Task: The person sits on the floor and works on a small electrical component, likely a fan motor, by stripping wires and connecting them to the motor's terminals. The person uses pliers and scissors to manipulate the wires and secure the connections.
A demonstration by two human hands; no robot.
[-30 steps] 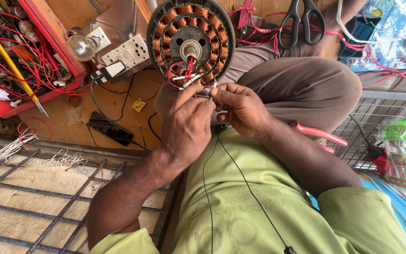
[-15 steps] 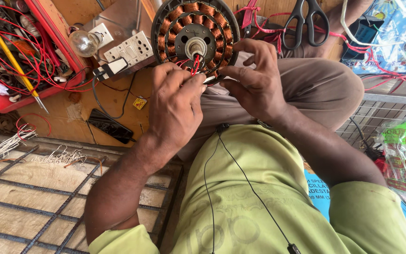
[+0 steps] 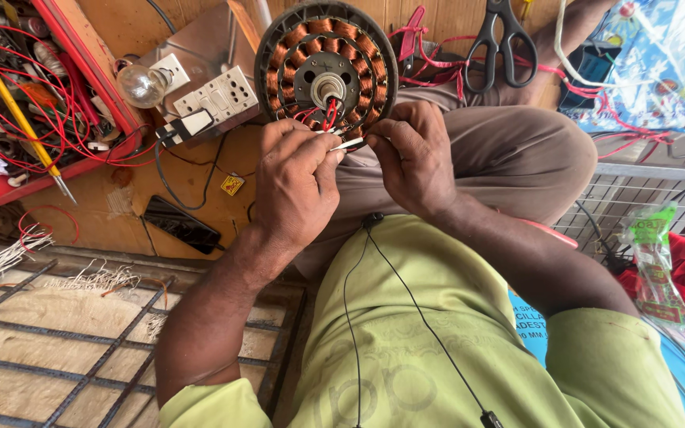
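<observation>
Both hands lifted | left hand [image 3: 299, 186], right hand [image 3: 414, 158] grip pinched on white sleeve [image 3: 348, 144] (by stator [image 3: 326, 67])

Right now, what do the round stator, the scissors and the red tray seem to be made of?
Stator: bare copper coils, by their shiny orange-brown colour, on a dark core that is probably steel. Scissors: black handles that look like plastic; the blades are out of view. Tray: red, smooth and slightly glossy, probably plastic. Both hands pinch a thin white sleeve, perhaps plastic tubing.
</observation>
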